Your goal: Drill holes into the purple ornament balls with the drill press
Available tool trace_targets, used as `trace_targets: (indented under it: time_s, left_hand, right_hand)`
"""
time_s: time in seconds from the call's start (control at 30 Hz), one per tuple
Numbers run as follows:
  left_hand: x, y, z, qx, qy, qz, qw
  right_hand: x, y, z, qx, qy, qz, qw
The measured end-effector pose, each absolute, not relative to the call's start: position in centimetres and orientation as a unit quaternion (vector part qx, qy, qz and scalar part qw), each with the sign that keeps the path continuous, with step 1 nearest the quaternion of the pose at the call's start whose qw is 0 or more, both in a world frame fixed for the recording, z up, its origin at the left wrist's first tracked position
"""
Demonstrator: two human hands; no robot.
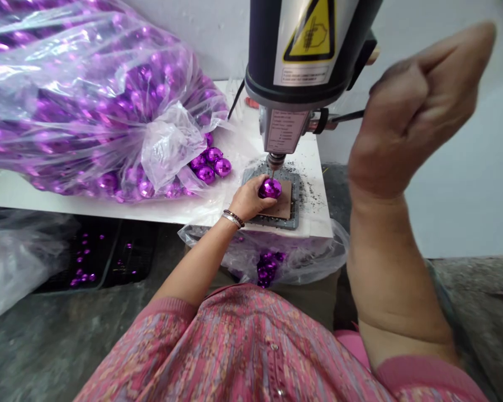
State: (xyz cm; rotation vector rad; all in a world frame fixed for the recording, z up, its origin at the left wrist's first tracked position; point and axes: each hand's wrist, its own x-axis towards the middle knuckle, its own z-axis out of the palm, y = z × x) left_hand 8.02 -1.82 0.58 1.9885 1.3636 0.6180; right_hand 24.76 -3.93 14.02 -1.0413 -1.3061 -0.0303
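Observation:
A shiny purple faceted ball [270,188] rests on a brown board [283,207] over the grey base of a drill press [294,223]. My left hand [251,198] is closed around its left side, thumb in front and fingers behind. Right above the ball is the thin drill bit [273,174], close to its top; whether it touches I cannot tell. Raised at the right, my right hand [406,111] is wrapped around the end of the press's lever [349,116], and its grip hides the lever's tip.
A big clear plastic bag [88,100] of purple balls fills the table's left, with several loose balls [206,174] at its mouth. Dark shavings [310,192] lie around the base. An open plastic bag [314,262] with purple balls hangs below the front edge. Dark crates [92,262] stand lower left.

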Motion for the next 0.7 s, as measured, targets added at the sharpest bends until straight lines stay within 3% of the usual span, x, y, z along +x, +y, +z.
trace_targets:
  time_s: [0.23, 0.7]
  left_hand:
    - [8.0, -1.5, -0.3, 0.752, 0.517, 0.249, 0.325]
    - [8.0, -1.6, -0.7, 0.751, 0.531, 0.246, 0.306]
  right_hand:
    - [25.8, -5.2, 9.4, -0.417, -0.623, -0.177, 0.638]
    - [25.7, -5.5, 5.2, -0.488, -0.577, -0.174, 0.632]
